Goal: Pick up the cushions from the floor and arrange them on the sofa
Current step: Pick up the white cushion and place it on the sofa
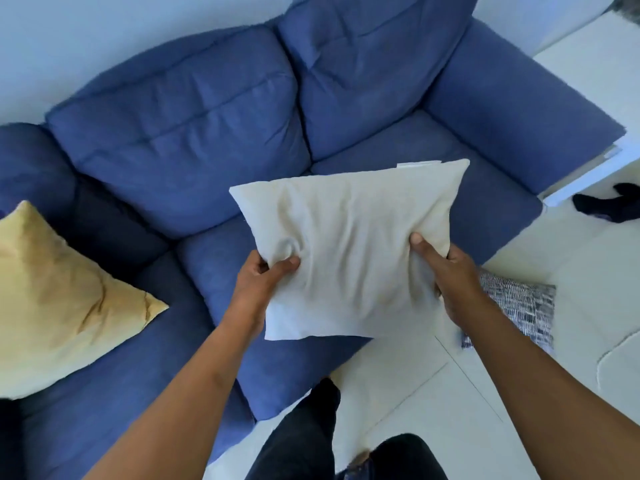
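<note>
I hold a cream cushion [349, 237] in the air over the right seat of the blue sofa [194, 126]. My left hand [263, 282] grips its lower left edge and my right hand [446, 271] grips its lower right edge. A yellow cushion [55, 296] lies on the left seat of the sofa. A black-and-white patterned cushion [519, 310] lies on the floor beside the sofa's front right corner, partly hidden behind my right forearm.
The floor [433, 403] is pale tile. A dark piece of clothing [606, 202] lies on it to the right of the sofa's armrest [519, 109]. My legs in dark trousers [304, 438] stand at the sofa's front edge. A white wall runs behind the sofa.
</note>
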Action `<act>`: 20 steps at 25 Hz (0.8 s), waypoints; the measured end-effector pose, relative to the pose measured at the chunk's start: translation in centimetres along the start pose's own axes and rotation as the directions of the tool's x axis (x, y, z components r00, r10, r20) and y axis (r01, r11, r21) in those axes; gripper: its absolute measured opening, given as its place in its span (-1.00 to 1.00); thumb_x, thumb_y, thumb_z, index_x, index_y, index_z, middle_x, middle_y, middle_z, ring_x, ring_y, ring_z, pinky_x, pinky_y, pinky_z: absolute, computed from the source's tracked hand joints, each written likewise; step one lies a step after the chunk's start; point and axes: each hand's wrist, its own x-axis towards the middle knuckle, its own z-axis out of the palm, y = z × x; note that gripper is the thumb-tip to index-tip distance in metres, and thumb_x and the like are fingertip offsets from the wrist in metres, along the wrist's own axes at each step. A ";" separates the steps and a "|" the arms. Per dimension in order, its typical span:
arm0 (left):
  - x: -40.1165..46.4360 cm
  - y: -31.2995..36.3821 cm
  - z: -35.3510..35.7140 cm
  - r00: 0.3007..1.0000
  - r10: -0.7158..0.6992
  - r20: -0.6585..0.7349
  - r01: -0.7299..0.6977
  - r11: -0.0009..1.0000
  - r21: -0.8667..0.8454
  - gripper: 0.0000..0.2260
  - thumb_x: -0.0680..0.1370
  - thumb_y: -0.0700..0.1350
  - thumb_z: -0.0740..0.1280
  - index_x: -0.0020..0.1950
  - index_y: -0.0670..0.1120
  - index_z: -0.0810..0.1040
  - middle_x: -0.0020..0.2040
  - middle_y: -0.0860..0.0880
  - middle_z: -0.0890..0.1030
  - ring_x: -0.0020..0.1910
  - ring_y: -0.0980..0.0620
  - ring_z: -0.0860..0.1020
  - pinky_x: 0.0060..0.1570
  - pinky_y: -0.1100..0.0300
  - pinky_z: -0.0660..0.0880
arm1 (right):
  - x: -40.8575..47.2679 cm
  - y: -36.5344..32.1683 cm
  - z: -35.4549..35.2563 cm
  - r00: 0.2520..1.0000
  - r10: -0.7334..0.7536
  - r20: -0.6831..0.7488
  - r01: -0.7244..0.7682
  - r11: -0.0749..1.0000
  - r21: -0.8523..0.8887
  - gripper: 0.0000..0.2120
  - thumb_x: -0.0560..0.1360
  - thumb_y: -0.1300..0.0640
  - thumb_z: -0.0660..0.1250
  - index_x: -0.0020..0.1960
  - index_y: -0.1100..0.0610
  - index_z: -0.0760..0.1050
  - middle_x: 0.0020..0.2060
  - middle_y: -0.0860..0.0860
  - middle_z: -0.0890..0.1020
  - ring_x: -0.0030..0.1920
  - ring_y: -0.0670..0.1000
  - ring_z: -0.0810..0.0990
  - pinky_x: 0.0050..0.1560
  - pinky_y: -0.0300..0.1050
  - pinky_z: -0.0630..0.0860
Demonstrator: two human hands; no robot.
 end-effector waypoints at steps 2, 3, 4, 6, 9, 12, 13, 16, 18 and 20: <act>1.1 1.4 -2.2 0.998 -0.009 -0.063 0.008 1.000 -0.023 -0.55 0.51 -0.10 0.57 0.37 -0.05 0.57 0.23 -0.01 0.75 0.20 -0.08 0.73 0.14 0.03 0.65 | 1.3 -1.1 3.4 0.997 0.037 0.068 -0.036 0.999 -0.019 -0.40 0.24 -0.33 0.62 0.16 -0.03 0.70 0.08 -0.10 0.79 0.14 0.03 0.74 0.25 0.11 0.64; 1.6 1.9 -3.3 0.996 -0.013 -0.085 0.011 1.000 -0.026 -0.55 0.50 -0.09 0.58 0.36 -0.05 0.57 0.22 -0.02 0.75 0.19 -0.07 0.73 0.12 0.04 0.65 | 2.0 -1.4 4.8 0.993 0.053 0.101 -0.051 0.998 -0.029 -0.42 0.26 -0.31 0.62 0.17 -0.03 0.69 0.09 -0.09 0.79 0.14 0.05 0.74 0.28 0.14 0.62; 1.8 2.1 -3.5 0.996 -0.022 -0.088 0.021 1.000 -0.018 -0.55 0.50 -0.08 0.59 0.35 -0.05 0.56 0.22 -0.02 0.75 0.18 -0.07 0.73 0.11 0.05 0.65 | 2.1 -1.8 5.2 0.993 0.051 0.111 -0.049 0.999 -0.022 -0.44 0.28 -0.29 0.63 0.17 -0.03 0.69 0.09 -0.08 0.79 0.15 0.06 0.74 0.30 0.16 0.61; 2.8 2.8 -6.3 0.990 -0.026 -0.139 0.021 0.999 -0.037 -0.55 0.50 -0.07 0.59 0.35 -0.04 0.56 0.21 -0.01 0.75 0.18 -0.06 0.73 0.11 0.07 0.65 | 3.5 -2.9 8.6 0.981 0.061 0.186 -0.047 0.996 -0.077 -0.49 0.31 -0.25 0.62 0.17 -0.04 0.68 0.11 -0.08 0.78 0.17 0.06 0.73 0.32 0.16 0.60; 4.0 2.8 -9.4 0.984 -0.043 -0.172 0.034 0.998 -0.052 -0.56 0.52 -0.09 0.57 0.37 -0.01 0.58 0.21 0.02 0.76 0.19 -0.04 0.74 0.13 0.05 0.65 | 5.8 -4.7 13.0 0.966 0.041 0.256 -0.006 0.991 -0.136 -0.52 0.35 -0.19 0.62 0.20 -0.05 0.65 0.11 -0.11 0.77 0.17 0.01 0.73 0.31 0.13 0.61; 5.3 2.7 -11.8 0.967 -0.040 -0.251 0.034 0.999 -0.027 -0.59 0.50 -0.05 0.58 0.33 0.03 0.61 0.16 0.01 0.76 0.16 -0.06 0.73 0.15 -0.02 0.65 | 8.7 -5.8 16.3 0.936 0.066 0.345 -0.004 0.984 -0.176 -0.50 0.38 -0.08 0.64 0.26 0.03 0.63 0.12 -0.08 0.78 0.12 -0.01 0.76 0.27 0.10 0.64; 5.9 2.9 -12.4 0.960 -0.042 -0.278 0.039 0.999 -0.018 -0.57 0.47 -0.03 0.59 0.31 0.02 0.61 0.13 -0.04 0.75 0.12 -0.08 0.71 0.12 -0.03 0.65 | 9.7 -6.0 17.3 0.926 0.070 0.370 0.003 0.982 -0.191 -0.47 0.37 -0.07 0.65 0.27 0.05 0.61 0.12 -0.08 0.78 0.12 -0.02 0.76 0.26 0.08 0.64; 8.7 3.5 -13.5 0.939 -0.050 -0.341 0.049 0.999 -0.011 -0.48 0.39 0.00 0.61 0.31 -0.01 0.58 0.18 -0.20 0.69 0.11 -0.09 0.67 0.20 -0.14 0.63 | 13.4 -6.4 20.6 0.899 0.093 0.429 0.023 0.966 -0.258 -0.43 0.36 -0.03 0.66 0.30 0.05 0.57 0.15 -0.07 0.76 0.17 0.00 0.73 0.29 0.10 0.62; 10.9 4.1 -13.7 0.929 -0.032 -0.368 0.032 0.999 -0.006 -0.51 0.42 -0.06 0.62 0.32 0.01 0.58 0.23 -0.07 0.72 0.22 -0.09 0.68 0.25 -0.10 0.64 | 16.0 -6.6 22.8 0.893 0.096 0.439 0.036 0.958 -0.283 -0.45 0.37 0.01 0.65 0.30 0.05 0.56 0.16 -0.05 0.75 0.18 0.01 0.72 0.32 0.13 0.60; 13.2 5.1 -13.8 0.916 0.004 -0.401 0.001 1.000 0.011 -0.54 0.48 -0.13 0.60 0.34 0.01 0.57 0.22 0.04 0.71 0.19 -0.02 0.68 0.13 0.02 0.65 | 18.2 -7.2 24.9 0.891 0.087 0.446 0.047 0.958 -0.282 -0.46 0.37 0.03 0.65 0.29 0.04 0.56 0.16 -0.05 0.75 0.19 0.02 0.72 0.32 0.13 0.60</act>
